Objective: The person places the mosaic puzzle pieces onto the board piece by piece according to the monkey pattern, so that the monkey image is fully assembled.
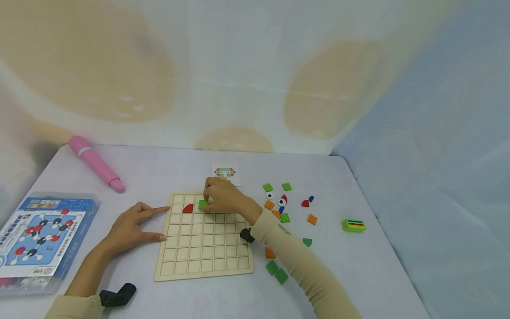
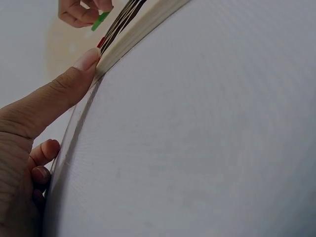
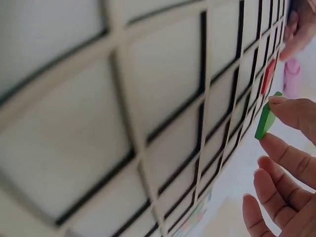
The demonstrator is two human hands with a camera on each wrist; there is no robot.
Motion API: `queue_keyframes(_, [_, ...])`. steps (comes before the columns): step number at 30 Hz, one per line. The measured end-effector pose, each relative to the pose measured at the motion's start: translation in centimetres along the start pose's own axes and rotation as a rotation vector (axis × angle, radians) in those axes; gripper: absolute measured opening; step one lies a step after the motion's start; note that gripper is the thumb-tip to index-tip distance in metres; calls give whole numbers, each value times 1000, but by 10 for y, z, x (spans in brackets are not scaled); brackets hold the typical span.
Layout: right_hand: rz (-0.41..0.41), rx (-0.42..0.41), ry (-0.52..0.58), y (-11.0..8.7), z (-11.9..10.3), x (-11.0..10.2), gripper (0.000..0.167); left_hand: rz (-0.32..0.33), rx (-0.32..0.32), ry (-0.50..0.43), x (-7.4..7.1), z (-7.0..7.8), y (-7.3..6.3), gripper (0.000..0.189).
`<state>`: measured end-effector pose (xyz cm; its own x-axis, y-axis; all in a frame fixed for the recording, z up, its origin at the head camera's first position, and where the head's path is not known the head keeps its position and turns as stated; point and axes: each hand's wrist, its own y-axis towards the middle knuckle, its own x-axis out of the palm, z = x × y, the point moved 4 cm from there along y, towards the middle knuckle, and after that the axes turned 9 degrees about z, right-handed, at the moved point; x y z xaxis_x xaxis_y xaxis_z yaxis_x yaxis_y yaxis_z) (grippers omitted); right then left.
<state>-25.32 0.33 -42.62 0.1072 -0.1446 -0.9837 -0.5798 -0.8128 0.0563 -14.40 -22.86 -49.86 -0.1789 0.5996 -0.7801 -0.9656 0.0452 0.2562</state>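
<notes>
Lowering the green square point(image 1: 202, 204) flat likely worked best: the right hand's point(image 1: 224, 195) grip pinched it over the board point(image 1: 195, 253) near the red piece point(image 1: 188, 208); the left hand point(image 1: 129, 226), unclenched, touched the board's edge.

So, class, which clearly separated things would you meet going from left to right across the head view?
Boxed molecule set → left hand → red piece → green tile pinched by the right hand → picture card → rightmost orange tile → striped green block.
</notes>
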Motion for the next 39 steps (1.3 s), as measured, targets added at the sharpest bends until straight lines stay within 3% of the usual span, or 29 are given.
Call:
queue_keyframes(7, [-28, -7, -40, 5, -10, 9, 24, -7, 0, -7, -1, 3, 0, 79])
queue_keyframes(15, [-7, 15, -42, 3, -11, 10, 20, -13, -5, 1, -4, 7, 2, 80])
queue_keyframes(24, [-16, 18, -45, -1, -12, 12, 25, -11, -17, 9, -1, 1, 1, 81])
queue_keyframes(30, [-18, 75, -5, -12, 0, 4, 36, -13, -16, 9, 0, 1, 1, 81])
queue_keyframes(39, [44, 145, 20, -43, 44, -13, 30, 2, 9, 21, -2, 2, 0, 80])
